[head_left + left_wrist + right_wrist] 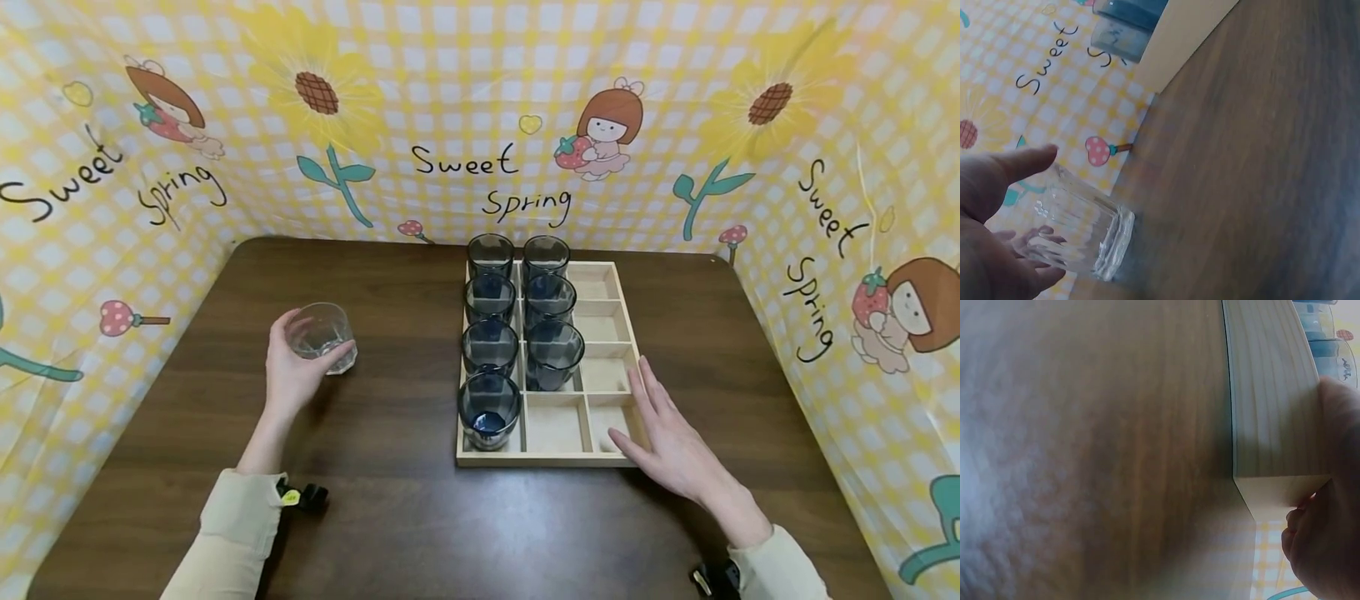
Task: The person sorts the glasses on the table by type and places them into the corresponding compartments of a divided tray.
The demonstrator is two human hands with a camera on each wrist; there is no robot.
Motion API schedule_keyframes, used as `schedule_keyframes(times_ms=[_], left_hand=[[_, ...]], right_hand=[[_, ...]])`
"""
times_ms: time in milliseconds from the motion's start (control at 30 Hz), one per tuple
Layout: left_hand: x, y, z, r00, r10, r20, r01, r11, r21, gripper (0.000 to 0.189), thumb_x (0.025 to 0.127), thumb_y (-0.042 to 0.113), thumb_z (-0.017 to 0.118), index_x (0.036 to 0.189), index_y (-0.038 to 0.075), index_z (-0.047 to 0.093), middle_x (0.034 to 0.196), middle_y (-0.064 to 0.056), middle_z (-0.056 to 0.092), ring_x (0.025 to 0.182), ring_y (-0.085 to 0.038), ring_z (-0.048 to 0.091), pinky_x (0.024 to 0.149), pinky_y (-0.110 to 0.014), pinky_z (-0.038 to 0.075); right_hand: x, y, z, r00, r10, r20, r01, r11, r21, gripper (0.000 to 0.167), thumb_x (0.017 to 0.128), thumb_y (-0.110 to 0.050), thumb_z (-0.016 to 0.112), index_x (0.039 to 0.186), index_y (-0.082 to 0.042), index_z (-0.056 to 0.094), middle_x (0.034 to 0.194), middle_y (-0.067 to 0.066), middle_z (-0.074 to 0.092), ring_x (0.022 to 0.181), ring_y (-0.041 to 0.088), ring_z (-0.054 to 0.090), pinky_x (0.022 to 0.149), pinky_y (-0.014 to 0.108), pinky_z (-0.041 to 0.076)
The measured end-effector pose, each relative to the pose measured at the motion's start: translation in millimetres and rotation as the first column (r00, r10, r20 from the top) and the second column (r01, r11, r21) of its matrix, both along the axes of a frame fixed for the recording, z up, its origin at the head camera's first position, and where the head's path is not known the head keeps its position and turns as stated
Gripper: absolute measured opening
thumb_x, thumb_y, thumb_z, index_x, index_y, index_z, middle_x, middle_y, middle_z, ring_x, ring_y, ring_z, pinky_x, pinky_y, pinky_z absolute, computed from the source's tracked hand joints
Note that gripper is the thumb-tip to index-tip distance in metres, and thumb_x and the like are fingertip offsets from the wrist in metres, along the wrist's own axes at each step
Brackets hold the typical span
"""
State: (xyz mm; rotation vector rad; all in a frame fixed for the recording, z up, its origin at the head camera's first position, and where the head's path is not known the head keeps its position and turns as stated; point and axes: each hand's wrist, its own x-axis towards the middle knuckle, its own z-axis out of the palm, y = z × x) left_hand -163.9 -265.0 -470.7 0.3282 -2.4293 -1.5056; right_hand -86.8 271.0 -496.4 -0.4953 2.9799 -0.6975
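My left hand (pixel 298 367) holds a clear drinking glass (pixel 322 337) over the left part of the table, thumb on one side and fingers on the other. The left wrist view shows the glass (pixel 1082 231) from the side, its thick base close to the wood. A divided wooden tray (pixel 551 459) lies right of centre. Dark blue tinted glasses stand upright in it: several fill the left column (pixel 489 408) and three stand in the middle column (pixel 555 354). My right hand (pixel 678 442) rests at the tray's near right corner, fingers straight along its side, thumb over the edge.
The brown wooden table (pixel 405 517) carries the tray and glass. A yellow checked cloth (pixel 450 83) with printed flowers and figures rises along the back and both sides. The tray's far end lies near the back cloth. A black strap device (pixel 303 497) sits at the left cuff.
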Motion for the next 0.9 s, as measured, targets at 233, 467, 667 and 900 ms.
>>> schedule_keyframes(times_ms=[233, 467, 667, 900], left_hand=[[-5.6, 18.2, 13.9, 0.997, -0.05, 0.057, 0.047, 0.998, 0.047, 0.097, 0.086, 0.008, 0.093, 0.164, 0.001, 0.036, 0.161, -0.024, 0.056, 0.153, -0.039, 0.05, 0.13, -0.055, 0.037], [-19.3, 57.3, 48.6, 0.984, -0.173, -0.035, 0.176, 0.977, 0.116, 0.095, 0.083, 0.007, 0.096, 0.161, 0.003, 0.041, 0.157, -0.022, 0.061, 0.148, -0.034, 0.055, 0.129, -0.05, 0.038], [-43.4, 96.6, 82.0, 0.955, -0.264, -0.137, 0.277, 0.957, 0.09, 0.093, 0.081, 0.009, 0.098, 0.157, 0.003, 0.045, 0.154, -0.018, 0.064, 0.146, -0.033, 0.058, 0.128, -0.051, 0.043], [-64.8, 137.7, 113.1, 0.913, -0.36, -0.192, 0.384, 0.918, 0.102, 0.092, 0.082, 0.004, 0.096, 0.159, 0.005, 0.045, 0.156, -0.018, 0.061, 0.146, -0.035, 0.057, 0.124, -0.051, 0.049]], right_hand=[[-0.7, 0, -0.5, 1.0, 0.005, -0.005, -0.005, 1.0, 0.002, 0.101, 0.105, -0.045, 0.071, 0.176, -0.004, 0.012, 0.186, 0.021, 0.003, 0.166, 0.054, 0.024, 0.125, 0.073, 0.038], [-1.4, 1, -1.0, 1.0, 0.005, -0.016, -0.005, 1.0, -0.001, 0.101, 0.105, -0.044, 0.072, 0.176, -0.003, 0.012, 0.186, 0.022, 0.003, 0.166, 0.054, 0.024, 0.125, 0.073, 0.038], [-2.1, 1, -1.6, 1.0, 0.003, -0.014, -0.003, 1.0, -0.002, 0.101, 0.106, -0.044, 0.072, 0.177, -0.004, 0.012, 0.186, 0.021, 0.003, 0.166, 0.053, 0.024, 0.125, 0.072, 0.038], [-1.7, 1, -0.2, 1.0, 0.008, -0.012, -0.008, 1.0, -0.003, 0.101, 0.106, -0.044, 0.071, 0.176, -0.004, 0.012, 0.186, 0.022, 0.003, 0.166, 0.054, 0.023, 0.125, 0.073, 0.037]])
